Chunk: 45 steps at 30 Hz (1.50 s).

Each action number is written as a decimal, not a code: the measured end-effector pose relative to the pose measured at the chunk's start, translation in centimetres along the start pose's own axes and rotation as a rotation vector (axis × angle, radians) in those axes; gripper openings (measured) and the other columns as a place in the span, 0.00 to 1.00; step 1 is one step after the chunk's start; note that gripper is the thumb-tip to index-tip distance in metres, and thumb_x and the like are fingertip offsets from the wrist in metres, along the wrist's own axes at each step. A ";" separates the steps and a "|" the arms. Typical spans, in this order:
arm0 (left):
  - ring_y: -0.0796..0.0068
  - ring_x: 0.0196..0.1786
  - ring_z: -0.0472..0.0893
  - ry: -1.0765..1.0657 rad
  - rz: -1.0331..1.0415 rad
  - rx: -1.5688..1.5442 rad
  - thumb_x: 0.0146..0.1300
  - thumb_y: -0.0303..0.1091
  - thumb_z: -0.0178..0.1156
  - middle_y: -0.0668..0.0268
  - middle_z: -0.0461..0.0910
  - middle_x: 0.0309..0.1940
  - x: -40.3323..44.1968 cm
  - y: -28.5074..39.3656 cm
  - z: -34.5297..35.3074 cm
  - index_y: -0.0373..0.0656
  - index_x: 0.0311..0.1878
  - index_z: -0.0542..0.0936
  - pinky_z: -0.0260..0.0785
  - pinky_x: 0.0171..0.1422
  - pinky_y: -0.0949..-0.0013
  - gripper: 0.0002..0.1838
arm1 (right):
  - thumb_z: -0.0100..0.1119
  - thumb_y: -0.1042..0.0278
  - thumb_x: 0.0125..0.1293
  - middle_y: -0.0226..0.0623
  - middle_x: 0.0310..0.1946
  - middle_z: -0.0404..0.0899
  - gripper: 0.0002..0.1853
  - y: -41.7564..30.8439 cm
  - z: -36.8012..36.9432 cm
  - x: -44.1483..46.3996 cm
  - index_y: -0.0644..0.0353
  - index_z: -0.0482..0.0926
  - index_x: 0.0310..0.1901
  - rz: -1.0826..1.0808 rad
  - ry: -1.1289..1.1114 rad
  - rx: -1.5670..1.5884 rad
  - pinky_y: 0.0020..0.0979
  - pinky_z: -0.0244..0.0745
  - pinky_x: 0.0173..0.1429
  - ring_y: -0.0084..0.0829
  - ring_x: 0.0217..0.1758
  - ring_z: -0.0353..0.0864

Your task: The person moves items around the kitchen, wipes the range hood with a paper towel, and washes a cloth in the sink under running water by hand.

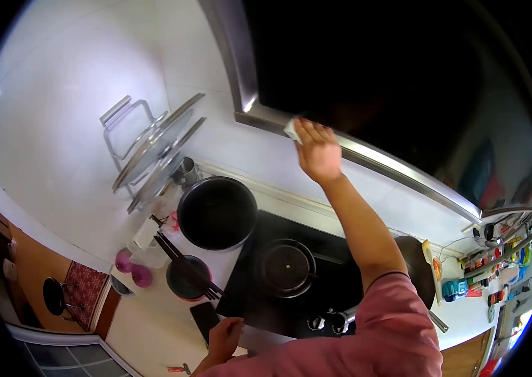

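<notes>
My right hand reaches up to the metal lower edge of the black range hood. Its fingers press a folded white cloth or tissue against that edge; most of the cloth is hidden under the fingers. Low near the counter's front edge, my left hand hangs with fingers loosely curled and nothing visible in them. A dark flat object, perhaps a phone, lies just beyond the left hand. Below my right arm is the black gas stove.
A large dark pot stands left of the burner, beside a smaller pot with several dark chopsticks across it. Glass lids hang in a wall rack. Purple onions lie at left; a wok and bottles stand at right.
</notes>
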<state>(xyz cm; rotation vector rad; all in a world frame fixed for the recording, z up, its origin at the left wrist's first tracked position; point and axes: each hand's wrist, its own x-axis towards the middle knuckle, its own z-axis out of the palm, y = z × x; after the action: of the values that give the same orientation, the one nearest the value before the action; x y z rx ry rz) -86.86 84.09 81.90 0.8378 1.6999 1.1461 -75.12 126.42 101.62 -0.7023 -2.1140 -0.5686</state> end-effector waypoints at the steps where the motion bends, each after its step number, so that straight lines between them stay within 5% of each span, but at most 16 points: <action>1: 0.77 0.34 0.83 0.037 -0.008 -0.035 0.65 0.24 0.57 0.61 0.83 0.34 -0.3 -0.6 -0.8 0.33 0.45 0.80 0.76 0.41 0.74 0.08 | 0.63 0.70 0.54 0.43 0.51 0.79 0.23 -1.3 1.8 1.3 0.63 0.77 0.54 -0.010 0.005 0.024 0.41 0.72 0.58 0.42 0.51 0.79; 3: 0.77 0.34 0.82 0.106 -0.095 -0.061 0.65 0.23 0.57 0.61 0.83 0.33 -0.9 0.6 -2.2 0.32 0.44 0.80 0.75 0.41 0.74 0.07 | 0.62 0.70 0.54 0.43 0.52 0.78 0.23 -3.6 5.0 4.0 0.64 0.76 0.54 -0.057 0.021 0.085 0.40 0.72 0.57 0.42 0.52 0.79; 8: 0.78 0.34 0.81 0.189 0.051 0.069 0.65 0.23 0.57 0.61 0.83 0.33 -0.6 -3.5 -3.1 0.32 0.43 0.80 0.74 0.41 0.74 0.07 | 0.61 0.68 0.53 0.40 0.49 0.81 0.21 -4.4 7.2 5.8 0.64 0.77 0.50 -0.150 0.054 0.026 0.37 0.75 0.55 0.38 0.51 0.81; 14: 0.76 0.34 0.82 0.116 0.059 -0.029 0.65 0.23 0.57 0.61 0.83 0.34 -0.9 -0.5 -1.8 0.32 0.43 0.80 0.75 0.41 0.73 0.07 | 0.62 0.72 0.53 0.41 0.52 0.78 0.24 2.4 -2.8 -1.6 0.63 0.75 0.54 -0.109 -0.159 -0.119 0.38 0.76 0.52 0.41 0.49 0.80; 16: 0.75 0.34 0.82 0.080 0.052 -0.077 0.65 0.23 0.56 0.60 0.83 0.34 -1.1 -0.6 -1.5 0.32 0.43 0.80 0.75 0.42 0.73 0.07 | 0.61 0.78 0.52 0.48 0.57 0.77 0.27 4.4 -6.7 -4.8 0.62 0.76 0.58 -0.040 -0.170 -0.185 0.45 0.71 0.65 0.50 0.57 0.78; 20: 0.74 0.34 0.84 0.085 0.022 -0.069 0.63 0.26 0.59 0.60 0.84 0.32 -2.2 -2.7 -1.2 0.36 0.44 0.81 0.75 0.40 0.74 0.07 | 0.60 0.79 0.53 0.50 0.61 0.73 0.30 5.2 -7.1 -5.9 0.64 0.72 0.62 -0.070 -0.181 -0.237 0.47 0.68 0.67 0.52 0.62 0.74; 23: 0.73 0.35 0.84 0.114 0.034 -0.074 0.63 0.26 0.59 0.60 0.84 0.32 -2.8 -3.5 -1.3 0.35 0.44 0.81 0.74 0.40 0.74 0.08 | 0.65 0.75 0.49 0.48 0.56 0.76 0.30 2.3 -3.6 -2.4 0.67 0.73 0.59 -0.184 -0.141 -0.243 0.44 0.73 0.61 0.48 0.53 0.79; 28: 0.74 0.35 0.83 0.167 0.045 0.002 0.65 0.24 0.57 0.59 0.83 0.33 -3.3 -3.3 -2.2 0.32 0.44 0.80 0.76 0.42 0.72 0.07 | 0.59 0.74 0.53 0.42 0.53 0.79 0.27 -2.5 5.2 4.4 0.65 0.73 0.58 -0.227 -0.072 -0.104 0.37 0.76 0.54 0.40 0.49 0.82; 31: 0.74 0.33 0.83 0.245 0.033 -0.051 0.65 0.23 0.57 0.59 0.83 0.33 -4.0 -4.8 -1.9 0.32 0.43 0.80 0.76 0.40 0.73 0.07 | 0.55 0.74 0.53 0.40 0.42 0.80 0.27 -3.7 8.8 5.5 0.68 0.71 0.58 -0.212 -0.049 -0.198 0.33 0.76 0.43 0.33 0.42 0.81; 32: 0.73 0.37 0.84 0.257 -0.082 -0.238 0.56 0.27 0.65 0.59 0.84 0.34 -4.0 -5.4 -1.7 0.38 0.45 0.81 0.75 0.43 0.72 0.13 | 0.54 0.74 0.53 0.39 0.39 0.80 0.25 -4.3 7.7 5.8 0.67 0.71 0.56 -0.159 -0.185 -0.304 0.35 0.76 0.41 0.34 0.40 0.82; 33: 0.76 0.35 0.82 0.249 0.026 -0.109 0.62 0.28 0.61 0.62 0.82 0.32 -4.1 -6.2 -1.8 0.38 0.46 0.80 0.74 0.39 0.72 0.10 | 0.54 0.75 0.54 0.41 0.39 0.80 0.22 -4.1 7.1 6.0 0.66 0.72 0.54 -0.078 -0.296 -0.194 0.35 0.76 0.42 0.36 0.38 0.82; 34: 0.79 0.32 0.79 0.237 0.140 0.015 0.68 0.29 0.57 0.64 0.81 0.30 -3.8 -6.3 -1.9 0.39 0.47 0.80 0.74 0.35 0.73 0.08 | 0.54 0.75 0.54 0.41 0.38 0.81 0.19 -3.3 7.0 5.3 0.65 0.73 0.50 -0.136 -0.178 -0.119 0.36 0.77 0.43 0.38 0.36 0.83; 39: 0.77 0.33 0.80 0.161 0.228 0.064 0.67 0.27 0.58 0.63 0.81 0.32 -5.1 0.6 -0.7 0.36 0.46 0.80 0.75 0.38 0.72 0.08 | 0.53 0.69 0.61 0.40 0.62 0.73 0.22 1.4 -0.2 -1.5 0.63 0.73 0.58 -0.143 -0.102 -0.111 0.42 0.67 0.68 0.41 0.63 0.74; 45: 0.77 0.31 0.79 0.007 0.176 0.111 0.66 0.27 0.58 0.64 0.81 0.31 -4.9 1.6 2.6 0.36 0.45 0.80 0.73 0.37 0.73 0.07 | 0.54 0.72 0.59 0.37 0.61 0.75 0.21 12.5 -11.5 -12.6 0.57 0.77 0.56 -0.043 -0.105 -0.203 0.40 0.69 0.66 0.38 0.62 0.75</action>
<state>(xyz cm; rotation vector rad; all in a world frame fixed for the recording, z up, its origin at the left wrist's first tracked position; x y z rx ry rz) -82.58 81.19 84.47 1.0717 1.7349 1.1799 -54.10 125.15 99.78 -0.8163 -2.1927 -0.7933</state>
